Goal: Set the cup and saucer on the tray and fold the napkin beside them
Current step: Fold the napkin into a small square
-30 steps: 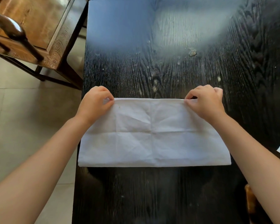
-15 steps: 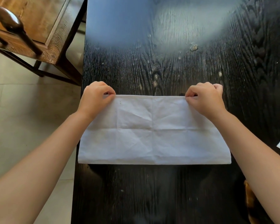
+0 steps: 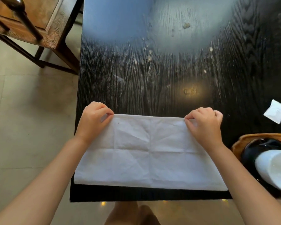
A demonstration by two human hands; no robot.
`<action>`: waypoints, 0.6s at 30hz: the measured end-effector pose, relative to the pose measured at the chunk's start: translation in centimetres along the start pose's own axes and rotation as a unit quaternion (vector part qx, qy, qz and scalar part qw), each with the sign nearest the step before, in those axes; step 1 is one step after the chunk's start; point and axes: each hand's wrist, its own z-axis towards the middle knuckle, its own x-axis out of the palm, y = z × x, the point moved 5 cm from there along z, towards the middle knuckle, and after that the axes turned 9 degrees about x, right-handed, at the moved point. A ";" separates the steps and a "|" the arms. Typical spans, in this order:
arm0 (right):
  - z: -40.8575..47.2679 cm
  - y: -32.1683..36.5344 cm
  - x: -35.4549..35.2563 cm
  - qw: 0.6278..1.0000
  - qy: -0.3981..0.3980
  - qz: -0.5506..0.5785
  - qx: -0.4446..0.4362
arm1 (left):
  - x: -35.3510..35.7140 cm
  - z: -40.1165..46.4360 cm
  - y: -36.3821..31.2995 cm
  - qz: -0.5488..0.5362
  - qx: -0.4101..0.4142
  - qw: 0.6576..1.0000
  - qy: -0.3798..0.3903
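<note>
Left hand (image 3: pixel 94 120) and right hand (image 3: pixel 203 125) each pinch 1 far corner of napkin (image 3: pixel 150 153), aligning fold on bench (image 3: pixel 152 70); cup (image 3: pixel 276 169) waits on tray (image 3: pixel 238 142).

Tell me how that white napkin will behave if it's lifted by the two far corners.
The napkin looks thin and creased, so it would probably hang limp and sag between the left hand and right hand. It likely weighs little. On the glossy table it may slide easily.
</note>
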 end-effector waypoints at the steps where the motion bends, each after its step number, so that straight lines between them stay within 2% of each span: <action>1: -0.8 -0.1 -0.1 1.000 -0.011 0.011 0.004 | 0.0 -0.7 -0.4 0.007 0.000 1.000 -0.012; 4: -2.8 0.5 -0.3 0.998 -0.065 0.005 0.014 | 0.7 -2.2 -2.1 0.047 -0.010 0.997 -0.052; 6: -4.5 2.4 0.9 0.999 -0.053 -0.004 -0.005 | 2.2 -2.9 -4.9 0.059 -0.026 0.997 -0.050; 9: -6.9 6.0 4.1 0.998 0.033 -0.007 -0.048 | 6.2 -3.3 -9.9 0.088 0.004 0.996 0.030; 12: -7.6 6.7 6.1 0.995 0.078 -0.041 -0.054 | 9.3 -3.3 -10.8 0.116 0.010 0.987 0.109; 15: -7.1 5.4 6.1 0.993 0.091 -0.052 -0.059 | 9.7 -3.7 -9.4 0.132 0.018 0.985 0.109; 18: -6.3 1.0 5.1 0.995 0.080 -0.056 -0.007 | 9.6 -3.9 -8.7 0.131 0.029 0.986 0.104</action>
